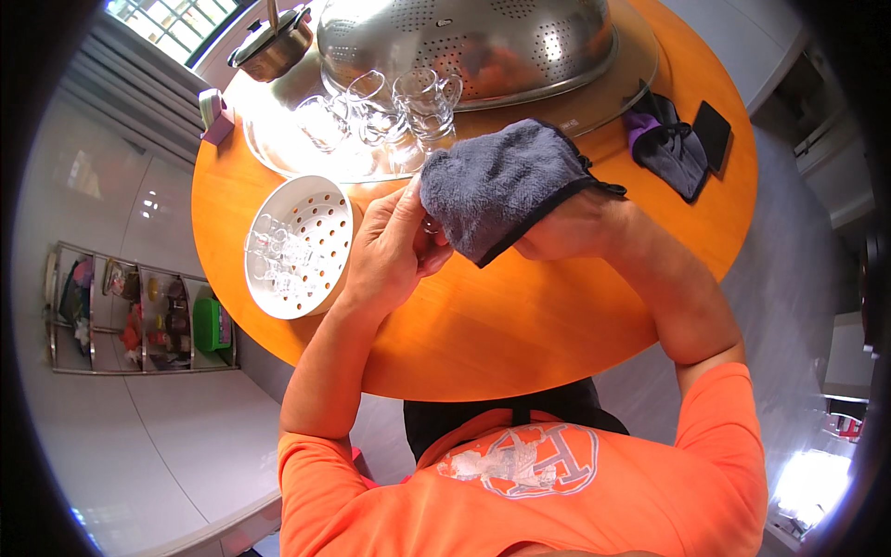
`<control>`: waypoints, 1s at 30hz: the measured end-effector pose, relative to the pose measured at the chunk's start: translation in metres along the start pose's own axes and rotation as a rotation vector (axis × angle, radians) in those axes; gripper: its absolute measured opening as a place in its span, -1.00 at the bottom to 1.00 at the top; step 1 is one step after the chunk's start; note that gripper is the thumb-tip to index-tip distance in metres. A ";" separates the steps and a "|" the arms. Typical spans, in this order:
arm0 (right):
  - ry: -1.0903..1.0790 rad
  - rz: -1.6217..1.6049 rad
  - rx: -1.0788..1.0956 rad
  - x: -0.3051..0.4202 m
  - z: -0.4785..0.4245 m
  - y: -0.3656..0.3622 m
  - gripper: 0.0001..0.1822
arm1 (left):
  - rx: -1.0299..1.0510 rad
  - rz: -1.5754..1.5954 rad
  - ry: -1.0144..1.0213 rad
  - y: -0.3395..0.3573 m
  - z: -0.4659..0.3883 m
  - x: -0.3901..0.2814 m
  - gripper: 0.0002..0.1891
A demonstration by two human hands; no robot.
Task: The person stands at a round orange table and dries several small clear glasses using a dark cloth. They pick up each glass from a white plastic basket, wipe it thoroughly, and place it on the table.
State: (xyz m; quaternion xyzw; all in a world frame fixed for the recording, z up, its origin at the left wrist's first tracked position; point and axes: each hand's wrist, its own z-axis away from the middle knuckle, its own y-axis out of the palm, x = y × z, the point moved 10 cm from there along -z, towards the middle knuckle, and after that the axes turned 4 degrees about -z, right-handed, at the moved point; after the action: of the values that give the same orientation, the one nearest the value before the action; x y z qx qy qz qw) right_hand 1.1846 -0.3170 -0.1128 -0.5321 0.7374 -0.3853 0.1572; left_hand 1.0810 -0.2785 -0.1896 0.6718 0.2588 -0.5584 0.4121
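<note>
My left hand grips a small glass piece, mostly hidden between the fingers and the cloth. Over my right hand drapes a grey towelling cloth with black edging; its far end touches the glass and my left fingers. The right fingers are largely covered by the cloth. To the left, a white perforated basket holds several small glass cups. Beyond my hands, several larger glass mugs stand grouped in strong glare on a round tray.
A big perforated steel dome sits on a glass turntable at the back of the round orange table. A lidded pot is at the back left, a small pink holder at the left edge. Another grey cloth and a dark flat object lie right.
</note>
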 end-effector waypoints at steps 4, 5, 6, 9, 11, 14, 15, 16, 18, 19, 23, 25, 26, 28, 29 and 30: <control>-0.010 -0.143 -0.074 -0.001 0.005 -0.002 -0.70 | -0.138 -0.006 0.016 0.004 0.006 -0.004 -0.72; 0.011 -0.198 -0.088 -0.004 0.006 -0.005 -0.72 | -0.121 0.042 0.060 0.004 0.005 -0.003 -0.76; 0.034 -0.253 -0.102 -0.007 0.006 -0.006 -0.75 | -0.104 0.089 0.103 0.005 0.004 -0.003 -0.81; 0.300 -0.485 -0.227 -0.030 0.016 0.005 -0.93 | -0.103 -0.283 0.339 0.014 0.009 -0.022 -0.83; 0.397 -0.653 -0.290 -0.037 0.016 0.011 -0.92 | -0.133 -0.428 0.528 0.013 0.014 -0.029 -0.81; 0.644 -0.825 -0.361 -0.057 0.030 0.030 -0.82 | -0.125 -1.023 0.831 0.027 0.023 -0.052 -0.68; 0.825 -0.993 -0.295 -0.063 0.037 0.044 -0.78 | -0.112 -1.129 0.914 0.033 0.027 -0.057 -0.69; 1.005 -1.160 -0.222 -0.060 0.042 0.051 -0.74 | -0.099 -1.236 0.995 0.040 0.032 -0.061 -0.70; 1.182 -1.376 -0.140 -0.047 0.046 0.054 -0.63 | -0.095 -1.378 1.100 0.051 0.038 -0.065 -0.70; 1.156 -1.300 -0.179 -0.048 0.044 0.050 -0.64 | -0.131 -1.267 1.045 0.045 0.036 -0.066 -0.73; 0.735 -0.749 -0.264 -0.041 0.023 0.017 -0.76 | -0.231 -0.688 0.631 0.014 0.020 -0.050 -0.84; 0.219 -0.190 -0.415 -0.008 0.011 -0.015 -0.84 | -0.205 -0.314 0.306 0.003 0.006 -0.025 -0.83; 0.091 -0.036 -0.367 0.003 0.012 -0.014 -0.85 | -0.163 -0.119 0.131 0.003 0.001 -0.011 -0.78; -0.170 0.257 -0.263 0.030 0.008 -0.008 -0.83 | -0.078 0.101 -0.099 0.003 0.001 0.014 -0.67; -0.139 0.172 -0.210 0.025 0.004 -0.009 -0.81 | -0.083 0.112 -0.107 0.000 0.001 0.015 -0.67; -0.104 0.089 -0.152 0.021 -0.001 -0.013 -0.80 | -0.085 0.128 -0.117 -0.001 0.000 0.017 -0.67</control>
State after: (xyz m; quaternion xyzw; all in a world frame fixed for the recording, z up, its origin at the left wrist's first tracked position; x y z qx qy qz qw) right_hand 1.1844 -0.3379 -0.0993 -0.5283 0.7783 -0.2930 0.1715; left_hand 1.0838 -0.2801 -0.2063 0.6352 0.2145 -0.5577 0.4895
